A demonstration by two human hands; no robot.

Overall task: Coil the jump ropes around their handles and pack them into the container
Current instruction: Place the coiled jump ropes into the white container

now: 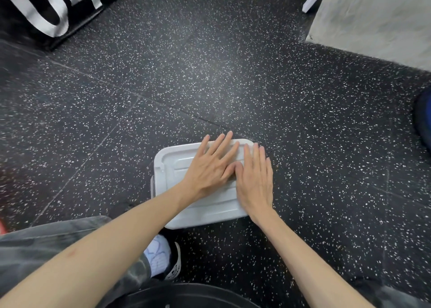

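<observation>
Low in the centre of the frame, a white plastic container (163, 186) sits on the black speckled rubber floor (233, 86) with its white lid (172, 167) on top. Both hands lie flat on the lid, fingers straight and pointing toward the top of the frame, grasping nothing: the left hand (210, 167) over the lid's middle, the right hand (255, 179) along its right edge, thumbs touching. The jump ropes are not visible, and the closed lid hides the inside. A white and black shoe (163, 258) and grey trousers (46, 240) show at lower left. A black box with large white lettering (53, 6) stands at upper left, a pale slab (373, 20) at upper right.
</observation>
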